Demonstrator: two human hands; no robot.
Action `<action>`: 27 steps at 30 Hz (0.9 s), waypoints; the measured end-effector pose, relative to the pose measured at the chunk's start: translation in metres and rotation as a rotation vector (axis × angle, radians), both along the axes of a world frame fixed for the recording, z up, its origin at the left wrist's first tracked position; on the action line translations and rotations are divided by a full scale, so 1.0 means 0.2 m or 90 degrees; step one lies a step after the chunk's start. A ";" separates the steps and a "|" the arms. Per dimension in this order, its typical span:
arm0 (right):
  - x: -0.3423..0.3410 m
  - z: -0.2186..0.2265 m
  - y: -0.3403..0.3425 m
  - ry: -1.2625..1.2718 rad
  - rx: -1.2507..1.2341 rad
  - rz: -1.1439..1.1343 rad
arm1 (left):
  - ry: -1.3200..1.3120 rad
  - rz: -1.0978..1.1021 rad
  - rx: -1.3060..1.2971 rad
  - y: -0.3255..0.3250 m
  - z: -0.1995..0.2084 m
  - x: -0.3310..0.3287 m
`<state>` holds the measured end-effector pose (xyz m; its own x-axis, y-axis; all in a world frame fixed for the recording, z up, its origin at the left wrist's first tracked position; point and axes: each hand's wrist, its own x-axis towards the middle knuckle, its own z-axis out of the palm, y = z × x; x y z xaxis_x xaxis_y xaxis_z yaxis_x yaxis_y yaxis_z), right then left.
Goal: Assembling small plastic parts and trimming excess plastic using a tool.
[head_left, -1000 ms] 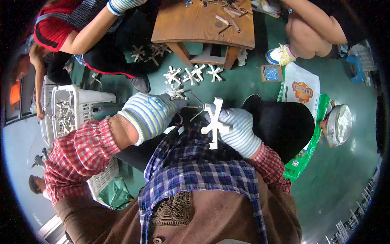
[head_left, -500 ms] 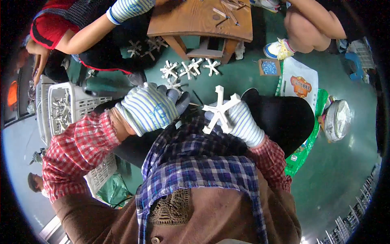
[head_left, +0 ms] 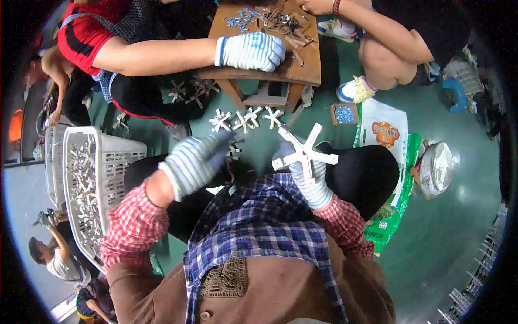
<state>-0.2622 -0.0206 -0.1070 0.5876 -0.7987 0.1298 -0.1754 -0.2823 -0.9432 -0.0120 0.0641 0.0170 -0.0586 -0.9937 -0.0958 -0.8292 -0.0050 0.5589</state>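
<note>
My right hand (head_left: 310, 181), in a striped knit glove, is closed on a white star-shaped plastic part (head_left: 306, 154). Its several arms, with small hooked ends, spread out above the fingers. To the left, my left hand (head_left: 195, 162), gloved the same way, has its fingers curled together. They are blurred by motion, and a slim dark shape (head_left: 239, 140) shows at their tips, too smeared to name. More white star-shaped parts (head_left: 244, 121) lie on the green floor beyond my hands.
A white basket (head_left: 108, 141) of small parts stands at my left. Ahead is a wooden stool (head_left: 216, 29) with loose pieces, and a co-worker's gloved hand (head_left: 252, 52) rests on it. A box of blue pieces (head_left: 344, 114) and a green-and-white sack (head_left: 386, 121) lie to the right.
My left hand has drawn back, away from the star-shaped part. The part has turned in my right hand. A co-worker's gloved hand has come down onto the stool.
</note>
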 end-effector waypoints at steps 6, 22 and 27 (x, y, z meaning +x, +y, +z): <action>0.00 0.08 0.02 0.012 -0.056 0.013 | 0.163 -0.029 0.097 -0.01 -0.13 -0.21; -0.04 0.51 -0.16 -0.130 0.277 -0.038 | 0.604 -0.015 0.337 0.20 0.00 -0.03; -0.06 0.52 -0.30 -0.474 0.755 -0.109 | 0.641 0.317 0.182 0.33 0.10 0.08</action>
